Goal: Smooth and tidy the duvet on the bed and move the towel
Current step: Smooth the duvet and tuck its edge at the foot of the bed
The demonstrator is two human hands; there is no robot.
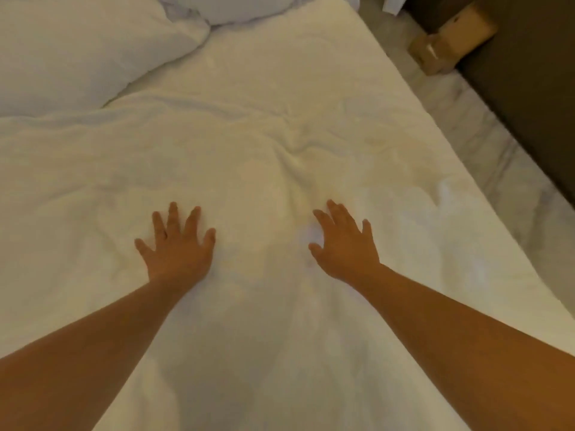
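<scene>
Hands spread flat, palms down, on a white duvet (pixel 255 144) that fills the middle of the frame and covers the bed. My left hand (pixel 177 244) and right hand (pixel 343 244) lie apart, fingers splayed, gripping nothing. Creases gather just above them. Pillows (pixel 77 57) sit upper left; a cardboard box (pixel 451 38) stands on the floor upper right.

The pillow (pixel 77 54) in the upper left of the frame is cut off by the left and top edges, and a second one (pixel 230 6) runs out at the top edge. The duvet (pixel 249 150) continues past the left and bottom edges. Both forearms leave the frame at the lower corners. The cardboard box (pixel 451 38) at upper right is blurred, its markings unreadable.
</scene>
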